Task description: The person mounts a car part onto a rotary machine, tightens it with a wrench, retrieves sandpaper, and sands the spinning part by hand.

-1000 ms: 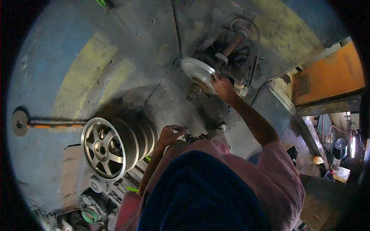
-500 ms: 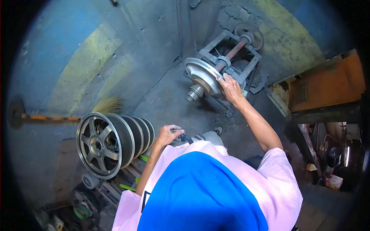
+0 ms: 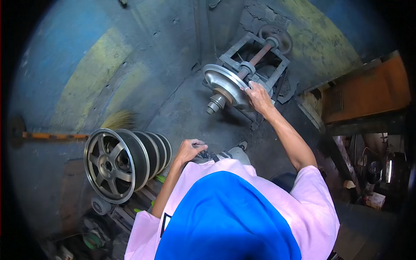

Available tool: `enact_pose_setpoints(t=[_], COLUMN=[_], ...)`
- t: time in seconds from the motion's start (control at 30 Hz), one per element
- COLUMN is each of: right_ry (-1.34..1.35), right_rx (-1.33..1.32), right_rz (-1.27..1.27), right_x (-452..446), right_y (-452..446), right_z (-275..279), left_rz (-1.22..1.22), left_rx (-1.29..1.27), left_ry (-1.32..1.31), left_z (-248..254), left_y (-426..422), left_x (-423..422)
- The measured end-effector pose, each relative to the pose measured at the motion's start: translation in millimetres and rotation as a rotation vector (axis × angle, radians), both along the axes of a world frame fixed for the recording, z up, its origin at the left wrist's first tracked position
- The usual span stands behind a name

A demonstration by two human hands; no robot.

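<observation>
My right hand (image 3: 261, 99) is at the right edge of a shiny round metal disc (image 3: 220, 79), its fingers curled in at the rim. Whether a small thing sits under the fingertips is hidden. The disc is mounted on a rusty shaft (image 3: 260, 55) in a grey metal frame (image 3: 236, 54), and a stepped metal hub (image 3: 215, 104) sticks out toward me. My left hand (image 3: 190, 150) is low by my lap, thumb apart from its loosely bent fingers. It is beside a small dark thing that I cannot make out, and I see nothing held.
Several alloy wheels (image 3: 113, 167) stand in a row on their sides at the left, with broom bristles (image 3: 119, 119) behind them. A grey motor (image 3: 100, 206) sits below. An orange-brown panel (image 3: 368, 93) and a cluttered shelf are at the right. A handwheel (image 3: 284, 40) tops the shaft.
The whole view has shifted slightly, so the scene sits a little further left. Both hands keep nearly the same places, the right still at the disc's edge.
</observation>
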State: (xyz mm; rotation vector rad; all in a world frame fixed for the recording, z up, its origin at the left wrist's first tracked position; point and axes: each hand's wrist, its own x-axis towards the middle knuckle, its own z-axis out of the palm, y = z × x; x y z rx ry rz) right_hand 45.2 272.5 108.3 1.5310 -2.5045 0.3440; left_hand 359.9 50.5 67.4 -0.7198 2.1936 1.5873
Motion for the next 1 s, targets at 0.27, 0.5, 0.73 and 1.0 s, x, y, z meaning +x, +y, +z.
enact_pose_setpoints(t=[0.27,0.5,0.73,1.0], right_ry=[-0.040,0.020,0.047,0.153], right_rx=[0.009,-0.076,-0.110,-0.120], right_rz=[0.030,0.089,-0.028,-0.022], right_x=[-11,-16,-5,-11], right_y=[-5,-2,-2,-1], right_z=[-1,-3,4,-3], left_rz=[0.044,0.057,0.080,0.027], left_rx=[0.010,0.002,-0.011,0.015], left_ry=[-0.010,-0.003,0.011,-0.025], left_z=[4,-1,-3,4], left_y=[-4,-8,-2,-3], left_x=[10,19,13,4])
